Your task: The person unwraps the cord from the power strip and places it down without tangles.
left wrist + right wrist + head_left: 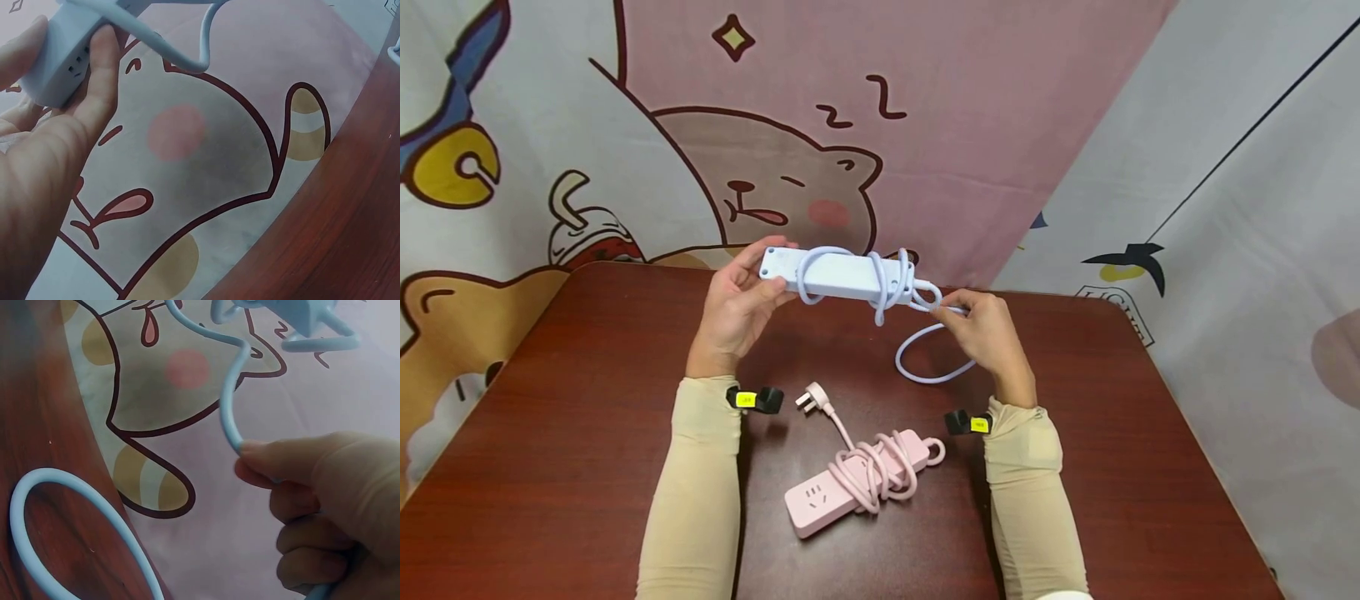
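And here a hand can sweep over the tabletop [550, 442] outside both sleeves [700, 492], but between them the pink power strip [850, 490] and its plug [815, 397] block the way low down, a loop of blue cord [925, 381] droops beside the right hand [991, 335], and patterned cloth [970, 133] walls off the far edge.

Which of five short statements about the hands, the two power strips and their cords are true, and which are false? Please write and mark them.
1. The left hand holds the light blue power strip. True.
2. The right hand holds nothing. False: it pinches the light blue cord.
3. The pink power strip lies on the table. True.
4. The pink cord is fully unwound. False: it is wrapped around the pink power strip.
5. The pink plug is plugged into nothing. True.
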A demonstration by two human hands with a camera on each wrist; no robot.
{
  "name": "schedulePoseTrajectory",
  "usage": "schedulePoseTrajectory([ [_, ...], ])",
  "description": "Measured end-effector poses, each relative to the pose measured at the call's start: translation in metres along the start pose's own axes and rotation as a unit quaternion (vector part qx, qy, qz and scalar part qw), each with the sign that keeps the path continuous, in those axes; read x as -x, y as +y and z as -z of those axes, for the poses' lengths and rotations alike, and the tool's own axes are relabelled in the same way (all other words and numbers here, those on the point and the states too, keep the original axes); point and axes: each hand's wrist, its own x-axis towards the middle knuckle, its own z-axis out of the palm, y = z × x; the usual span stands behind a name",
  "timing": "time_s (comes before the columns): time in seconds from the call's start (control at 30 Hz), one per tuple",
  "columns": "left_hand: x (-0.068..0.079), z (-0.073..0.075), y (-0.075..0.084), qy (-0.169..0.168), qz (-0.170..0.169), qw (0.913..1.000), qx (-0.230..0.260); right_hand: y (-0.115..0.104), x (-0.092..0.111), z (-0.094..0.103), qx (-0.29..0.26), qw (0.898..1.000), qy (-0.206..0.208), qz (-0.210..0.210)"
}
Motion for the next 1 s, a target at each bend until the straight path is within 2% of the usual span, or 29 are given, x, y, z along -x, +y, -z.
schedulePoseTrajectory([
  [0.4, -0.0028, -0.0010, -0.0012, 0.046, -0.024, 0.9986, -0.008, 0.0036, 0.0018, 0.0048, -0.001, 0.994, -0.110, 0.000],
  [0.53, -0.0034, -0.0006, -0.0018, 0.045, -0.030, 0.9985, 0.002, 0.0044, 0.0025, 0.0038, 0.002, 0.992, -0.126, 0.002],
  [1.0, -0.0042, -0.0002, -0.0018, 0.060, -0.038, 0.9975, -0.005, 0.0043, 0.0017, 0.0012, 0.012, 0.984, -0.175, 0.011],
])
